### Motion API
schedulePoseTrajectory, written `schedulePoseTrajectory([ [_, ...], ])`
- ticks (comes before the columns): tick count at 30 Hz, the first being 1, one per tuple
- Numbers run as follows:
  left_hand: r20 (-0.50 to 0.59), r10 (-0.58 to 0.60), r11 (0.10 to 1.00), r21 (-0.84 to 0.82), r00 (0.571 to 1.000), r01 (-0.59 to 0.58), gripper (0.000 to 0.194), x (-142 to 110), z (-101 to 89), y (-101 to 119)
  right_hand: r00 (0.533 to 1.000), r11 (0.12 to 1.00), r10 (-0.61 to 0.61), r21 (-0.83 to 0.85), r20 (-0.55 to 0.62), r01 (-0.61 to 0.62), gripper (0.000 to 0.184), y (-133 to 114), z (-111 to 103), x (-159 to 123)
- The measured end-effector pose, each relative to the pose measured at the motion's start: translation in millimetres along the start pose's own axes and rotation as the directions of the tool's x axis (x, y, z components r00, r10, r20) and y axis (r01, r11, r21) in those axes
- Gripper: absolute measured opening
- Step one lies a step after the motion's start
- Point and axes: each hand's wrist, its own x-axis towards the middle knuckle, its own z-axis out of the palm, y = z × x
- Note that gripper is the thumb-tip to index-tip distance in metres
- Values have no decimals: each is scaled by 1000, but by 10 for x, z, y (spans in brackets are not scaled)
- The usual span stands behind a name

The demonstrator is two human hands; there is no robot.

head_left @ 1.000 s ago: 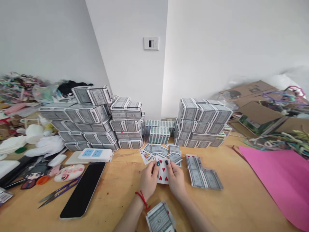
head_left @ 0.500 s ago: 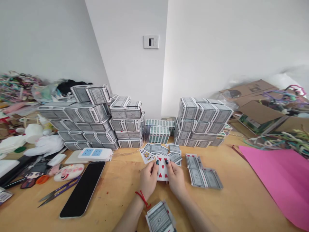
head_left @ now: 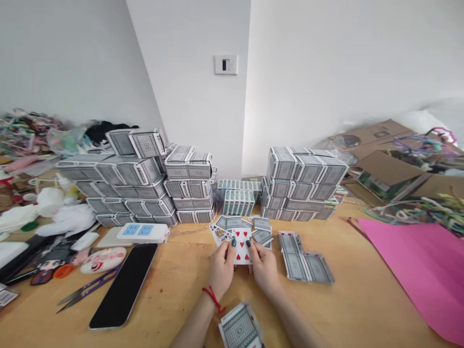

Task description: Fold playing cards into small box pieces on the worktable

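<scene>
A five of hearts playing card [head_left: 241,250] faces me above the middle of the table, held upright by its two side edges. My left hand [head_left: 222,266] pinches its left edge, and my right hand [head_left: 264,266] pinches the right one. Whether more cards sit behind it is hidden. Loose cards [head_left: 261,236] lie just beyond, mostly backs up, with a king [head_left: 219,234] face up at their left. Joined folded cards [head_left: 306,261] rest right of my right hand. Another folded card piece [head_left: 239,328] lies between my forearms.
Blocks of folded cards stand stacked at left [head_left: 141,174] and right [head_left: 304,183], with card boxes [head_left: 237,200] between. A phone [head_left: 125,285], scissors [head_left: 89,290] and a power strip [head_left: 145,232] lie left. Pink paper [head_left: 416,270] and cardboard boxes [head_left: 391,169] are right.
The five of hearts has risen slightly between my hands, and more of its face shows above the thumbs. Both hands keep their pinch in nearly the same place.
</scene>
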Motion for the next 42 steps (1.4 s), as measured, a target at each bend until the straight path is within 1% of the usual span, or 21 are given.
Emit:
schedulePoseTrajectory([
  [2, 20, -5, 1000, 8, 1000, 5, 27, -3, 2, 6, 1000, 1000, 12, 8, -5, -12, 42, 5, 4, 6],
  [3, 14, 0, 1000, 21, 1000, 0, 27, -4, 2, 7, 1000, 999, 18, 30, 8, -18, 41, 1, 6, 10],
  [6, -54, 26, 997, 73, 998, -22, 26, -6, -4, -4, 997, 992, 21, 122, 76, -30, 38, -27, 12, 15],
  [9, -80, 14, 997, 76, 997, -8, 26, -2, -5, -25, 990, 990, -4, 140, 138, -16, 36, -53, 12, 9],
  [10, -71, 1, 998, 63, 998, 3, 27, -1, -2, -30, 990, 992, -11, 129, 138, -7, 36, -54, 10, 6],
  [12, -34, -21, 999, 24, 999, 22, 27, 0, 4, -37, 995, 995, -14, 100, 102, 4, 36, -45, 8, 1],
  [14, 2, -17, 1000, -17, 1000, 17, 26, 0, 10, -35, 999, 997, -8, 77, 51, 4, 36, -28, 6, 1],
  [16, 19, 2, 999, -41, 1000, -2, 25, -1, 11, -29, 999, 998, -1, 69, 34, -1, 36, -15, 6, 8],
  [21, -19, 40, 999, 18, 999, -39, 24, -2, -1, -14, 994, 989, -4, 149, 112, -13, 33, -35, 7, 28],
  [24, -24, 32, 999, 29, 999, -31, 25, -10, -2, -4, 991, 990, -12, 142, 132, -7, 33, -62, 4, 23],
  [26, 0, 2, 1000, -8, 1000, -2, 25, -13, 4, 7, 995, 994, -15, 110, 100, 4, 34, -62, 1, 16],
  [28, 30, -29, 997, -66, 999, 31, 24, -12, 11, 18, 999, 996, -13, 88, 43, 9, 34, -45, -2, 13],
  [31, 54, -32, 990, -132, 998, 39, 20, -7, 13, 26, 1000, 997, -1, 83, -3, 2, 34, -5, -1, 20],
  [34, 39, 2, 992, -125, 999, 2, 17, -3, 0, 14, 1000, 994, 8, 113, 16, -10, 33, 11, 9, 29],
  [39, -3, 17, 998, -63, 1000, -17, 19, -3, -23, -17, 994, 988, -19, 155, 105, 3, 33, -35, 15, 20],
  [42, 4, 1, 997, -82, 1000, -1, 18, -4, -13, -17, 997, 992, -27, 123, 78, 18, 35, -59, 4, 11],
])
